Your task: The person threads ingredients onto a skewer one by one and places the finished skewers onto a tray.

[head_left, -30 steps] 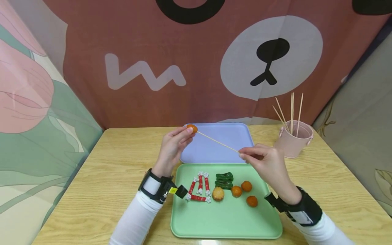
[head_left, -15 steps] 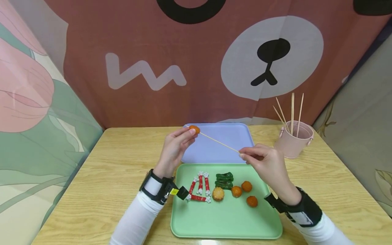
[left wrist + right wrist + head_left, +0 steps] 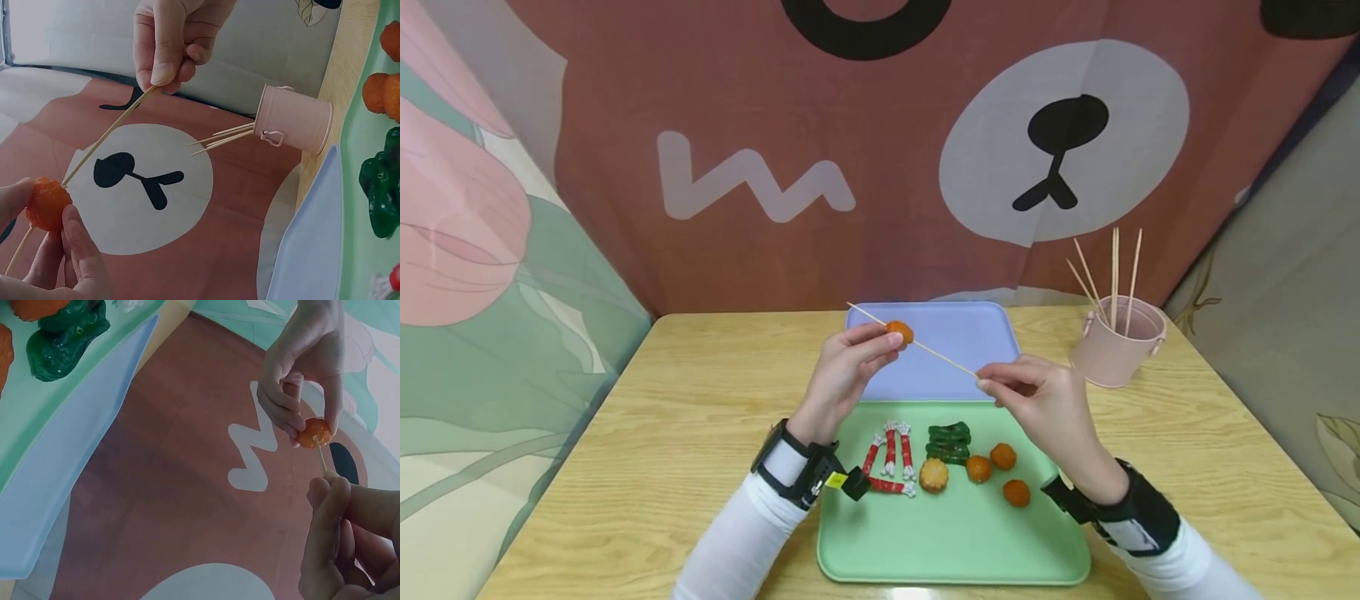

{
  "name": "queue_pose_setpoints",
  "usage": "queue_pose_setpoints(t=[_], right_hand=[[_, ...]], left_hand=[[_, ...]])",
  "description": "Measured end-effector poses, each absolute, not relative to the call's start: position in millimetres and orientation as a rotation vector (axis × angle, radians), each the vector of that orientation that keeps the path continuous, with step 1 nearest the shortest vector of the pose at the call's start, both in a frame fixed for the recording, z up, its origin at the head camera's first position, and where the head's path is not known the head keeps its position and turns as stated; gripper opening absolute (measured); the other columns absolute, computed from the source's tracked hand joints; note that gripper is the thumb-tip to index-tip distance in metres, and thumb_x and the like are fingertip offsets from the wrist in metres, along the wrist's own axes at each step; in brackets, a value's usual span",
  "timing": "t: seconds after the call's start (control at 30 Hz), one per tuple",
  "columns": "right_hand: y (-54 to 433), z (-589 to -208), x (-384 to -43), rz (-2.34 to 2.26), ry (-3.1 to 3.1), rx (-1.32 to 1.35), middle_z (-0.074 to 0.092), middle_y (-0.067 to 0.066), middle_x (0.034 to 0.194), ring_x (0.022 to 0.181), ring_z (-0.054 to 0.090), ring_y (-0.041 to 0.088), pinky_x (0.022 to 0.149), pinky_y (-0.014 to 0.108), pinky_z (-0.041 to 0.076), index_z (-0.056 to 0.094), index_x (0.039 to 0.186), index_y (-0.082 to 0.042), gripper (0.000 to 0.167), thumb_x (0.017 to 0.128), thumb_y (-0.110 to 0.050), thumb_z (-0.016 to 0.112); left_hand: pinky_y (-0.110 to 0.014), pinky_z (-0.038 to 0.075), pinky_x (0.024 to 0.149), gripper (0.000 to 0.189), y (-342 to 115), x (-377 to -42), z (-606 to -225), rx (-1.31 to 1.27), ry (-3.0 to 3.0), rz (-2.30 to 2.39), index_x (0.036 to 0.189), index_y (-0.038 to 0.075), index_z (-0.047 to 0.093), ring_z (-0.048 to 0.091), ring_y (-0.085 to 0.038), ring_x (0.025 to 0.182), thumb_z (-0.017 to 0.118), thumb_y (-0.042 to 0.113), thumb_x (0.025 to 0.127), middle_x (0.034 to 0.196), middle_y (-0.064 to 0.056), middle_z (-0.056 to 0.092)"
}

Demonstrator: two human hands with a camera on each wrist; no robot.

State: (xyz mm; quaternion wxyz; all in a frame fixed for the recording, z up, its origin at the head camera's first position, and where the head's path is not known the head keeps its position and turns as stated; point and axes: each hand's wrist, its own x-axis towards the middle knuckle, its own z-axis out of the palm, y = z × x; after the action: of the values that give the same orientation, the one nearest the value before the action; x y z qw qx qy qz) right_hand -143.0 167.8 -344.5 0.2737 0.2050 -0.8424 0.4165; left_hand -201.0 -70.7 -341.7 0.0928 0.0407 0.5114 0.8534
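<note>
My left hand [image 3: 848,367] pinches an orange ball [image 3: 900,332] between thumb and fingers, above the blue tray [image 3: 977,321]. A thin wooden skewer [image 3: 943,358] runs right through the ball, and its far end sticks out at upper left. Thumb and fingers of my right hand [image 3: 1048,400] pinch the skewer's other end. In the left wrist view the skewer [image 3: 106,139] slants between both hands, with the ball [image 3: 49,205] low on it. The right wrist view shows the ball [image 3: 314,433] held in the left fingertips, the skewer entering its near side.
On the green tray [image 3: 955,542] lie several red-and-white sticks [image 3: 890,450], dark green pieces [image 3: 950,433], a yellowish round piece [image 3: 933,476] and three orange balls [image 3: 1017,493]. A pink bucket [image 3: 1112,358] with several skewers [image 3: 1115,267] stands at the back right.
The ball has slid along the skewer toward my right hand, so more of the skewer shows beyond it. My left hand moved right and slightly down; the right hand shifted slightly left.
</note>
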Motion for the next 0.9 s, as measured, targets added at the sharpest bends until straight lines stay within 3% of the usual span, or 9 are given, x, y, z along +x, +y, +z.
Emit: queue_pose_setpoints(t=[0.67, 0.9], right_hand=[[165.9, -343.6, -136.5, 1.131, -2.243, 0.564, 0.065, -0.004, 0.066, 0.053, 0.055, 0.001, 0.049, 0.012, 0.046, 0.076, 0.084, -0.009, 0.013, 0.073, -0.002, 0.079], [159.0, -344.1, -134.2, 1.157, -2.268, 0.583, 0.063, -0.005, 0.064, 0.052, 0.056, 0.002, 0.047, 0.013, 0.046, 0.076, 0.084, -0.009, 0.010, 0.075, -0.006, 0.079]], left_hand=[[-0.028, 0.054, 0.085, 0.015, -80.2, -199.6, -337.1, 0.267, 1.606, 2.434, 0.099, 0.000, 0.067, 0.069, -0.017, 0.086, 0.066, -0.002, 0.084, 0.098, -0.007, 0.068], [-0.033, 0.053, 0.090, 0.016, -68.4, -194.5, -343.1, 0.347, 1.651, 2.291, 0.097, -0.003, 0.068, 0.068, -0.017, 0.086, 0.070, 0.003, 0.083, 0.098, -0.008, 0.070]])
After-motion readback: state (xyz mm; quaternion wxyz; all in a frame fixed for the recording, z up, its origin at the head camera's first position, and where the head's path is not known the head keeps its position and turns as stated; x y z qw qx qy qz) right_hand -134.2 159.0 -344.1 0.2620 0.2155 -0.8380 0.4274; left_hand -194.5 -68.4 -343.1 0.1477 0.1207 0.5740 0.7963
